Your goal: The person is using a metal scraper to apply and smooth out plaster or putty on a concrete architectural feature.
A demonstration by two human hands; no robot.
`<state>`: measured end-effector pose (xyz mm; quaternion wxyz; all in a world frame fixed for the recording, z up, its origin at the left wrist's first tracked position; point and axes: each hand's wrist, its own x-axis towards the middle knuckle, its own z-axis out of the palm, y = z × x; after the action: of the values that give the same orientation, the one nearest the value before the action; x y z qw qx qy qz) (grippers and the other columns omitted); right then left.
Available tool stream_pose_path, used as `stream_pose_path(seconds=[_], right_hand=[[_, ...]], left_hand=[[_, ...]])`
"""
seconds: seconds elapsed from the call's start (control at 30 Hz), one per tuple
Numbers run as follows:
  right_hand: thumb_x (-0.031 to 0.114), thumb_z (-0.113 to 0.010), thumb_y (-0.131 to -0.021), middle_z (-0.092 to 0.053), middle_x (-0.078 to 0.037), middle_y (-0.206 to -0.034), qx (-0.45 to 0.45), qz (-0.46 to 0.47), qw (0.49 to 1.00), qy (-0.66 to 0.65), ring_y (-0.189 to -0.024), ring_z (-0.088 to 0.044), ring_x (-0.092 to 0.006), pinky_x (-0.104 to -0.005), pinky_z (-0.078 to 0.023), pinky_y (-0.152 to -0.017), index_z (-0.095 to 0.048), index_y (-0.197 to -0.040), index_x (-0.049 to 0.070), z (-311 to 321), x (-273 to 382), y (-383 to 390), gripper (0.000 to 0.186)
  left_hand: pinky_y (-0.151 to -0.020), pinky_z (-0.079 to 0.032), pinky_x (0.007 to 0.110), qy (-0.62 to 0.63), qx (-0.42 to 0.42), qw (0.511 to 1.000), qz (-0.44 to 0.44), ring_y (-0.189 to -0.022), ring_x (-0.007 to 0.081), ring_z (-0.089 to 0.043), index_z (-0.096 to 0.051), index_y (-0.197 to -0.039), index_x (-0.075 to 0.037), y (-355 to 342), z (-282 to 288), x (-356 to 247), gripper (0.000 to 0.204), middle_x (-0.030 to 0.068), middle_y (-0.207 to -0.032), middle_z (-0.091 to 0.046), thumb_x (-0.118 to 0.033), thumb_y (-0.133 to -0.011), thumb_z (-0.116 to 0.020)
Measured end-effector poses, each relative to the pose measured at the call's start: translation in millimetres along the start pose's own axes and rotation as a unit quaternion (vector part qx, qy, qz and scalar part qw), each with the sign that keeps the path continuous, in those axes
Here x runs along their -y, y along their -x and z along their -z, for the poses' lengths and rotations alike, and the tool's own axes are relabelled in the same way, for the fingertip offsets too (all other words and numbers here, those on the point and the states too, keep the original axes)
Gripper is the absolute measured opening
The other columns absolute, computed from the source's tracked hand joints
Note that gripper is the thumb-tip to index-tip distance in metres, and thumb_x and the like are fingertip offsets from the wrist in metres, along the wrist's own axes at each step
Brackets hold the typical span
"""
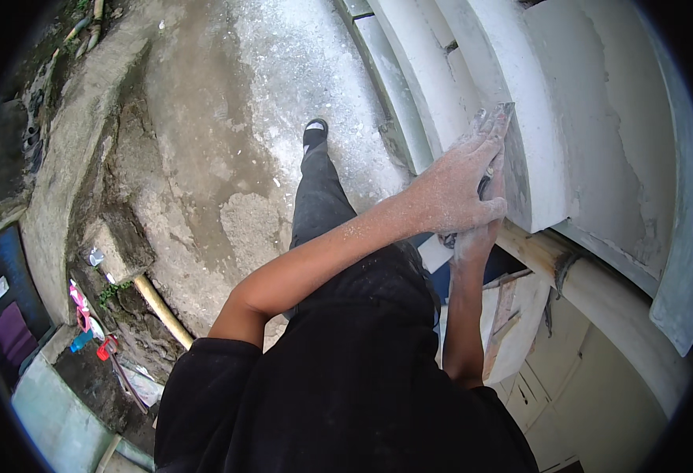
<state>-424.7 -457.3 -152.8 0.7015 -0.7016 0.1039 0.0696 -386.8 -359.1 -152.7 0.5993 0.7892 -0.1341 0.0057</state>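
Note:
My left hand (460, 181), coated in white dust, reaches up to the edge of a white stepped moulding (547, 189), fingers long and close together over a grey flat strip (518, 185). My right hand (474, 235) is beneath it, its fingers mostly hidden behind the left. Between the hands a dark object (484, 187) shows in part; what it is, and how each hand grips it, is hard to make out.
A pale pipe (622, 331) runs below the moulding. My sandalled foot (315, 134) stands on dusty concrete (244, 79). On the left are a rough concrete ledge (86, 158), a yellowish pipe (161, 307) and several small coloured items (102, 347).

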Motion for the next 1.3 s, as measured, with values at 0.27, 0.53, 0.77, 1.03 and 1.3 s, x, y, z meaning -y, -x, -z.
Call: stream_pose_path(seconds=[0.27, 0.53, 0.77, 1.03, 1.3], right_hand=[[0.018, -0.045, -0.095, -0.044, -0.017, -0.138, -0.001, -0.022, 0.999, 0.043, -0.125, -0.044, -0.0224, -0.0333, -0.035, -0.104, -0.032, -0.145, -0.004, 18, 31, 23, 0.056], [0.015, -0.047, -0.093, -0.049, -0.018, -0.133, 0.0, -0.06, 0.995, 0.082, -0.12, -0.048, -0.0221, -0.0334, -0.037, -0.101, -0.035, -0.143, -0.005, 21, 46, -12, 0.055], [0.013, -0.049, -0.092, -0.053, -0.018, -0.128, 0.026, -0.089, 0.988, 0.12, -0.116, -0.051, -0.0218, -0.0334, -0.039, -0.099, -0.037, -0.142, -0.006, 1, 64, 9, 0.054], [0.01, -0.051, -0.09, -0.058, -0.018, -0.122, 0.018, -0.126, 0.979, 0.158, -0.111, -0.055, -0.0216, -0.0334, -0.042, -0.096, -0.039, -0.14, -0.006, -12, 75, -3, 0.054], [0.013, -0.047, -0.092, -0.051, -0.018, -0.134, 0.02, -0.129, 0.976, 0.177, -0.121, -0.05, -0.0207, -0.0317, -0.039, -0.101, -0.038, -0.14, -0.008, -42, 93, -6, 0.054]], left_hand=[[-0.118, -0.018, 0.042, 0.074, 0.034, 0.997, 0.017, -0.145, 0.0398, -0.011, -0.008, -0.149, 0.008, 15, -24, -2, 0.101, 0.0285, -0.156, -0.008, -0.035, -0.079, -0.067], [-0.117, -0.021, 0.041, 0.082, 0.01, 0.996, 0.029, -0.141, 0.0459, -0.018, -0.01, -0.144, 0.015, -5, -22, -4, 0.101, 0.0362, -0.151, -0.01, -0.026, -0.072, -0.067], [-0.117, -0.022, 0.044, 0.058, 0.013, 0.998, 0.01, -0.141, 0.0444, -0.02, -0.013, -0.145, 0.013, 5, -17, 3, 0.101, 0.0341, -0.15, -0.018, -0.031, -0.07, -0.065], [-0.118, -0.019, 0.038, 0.076, 0.021, 0.997, 0.012, -0.144, 0.0418, -0.015, -0.003, -0.146, 0.013, -11, -2, 8, 0.109, 0.0335, -0.154, -0.008, -0.023, -0.066, -0.068], [-0.118, -0.02, 0.039, 0.071, 0.016, 0.997, 0.026, -0.143, 0.042, -0.018, -0.005, -0.145, 0.015, -12, -9, 10, 0.107, 0.0345, -0.152, -0.011, -0.024, -0.067, -0.067]])
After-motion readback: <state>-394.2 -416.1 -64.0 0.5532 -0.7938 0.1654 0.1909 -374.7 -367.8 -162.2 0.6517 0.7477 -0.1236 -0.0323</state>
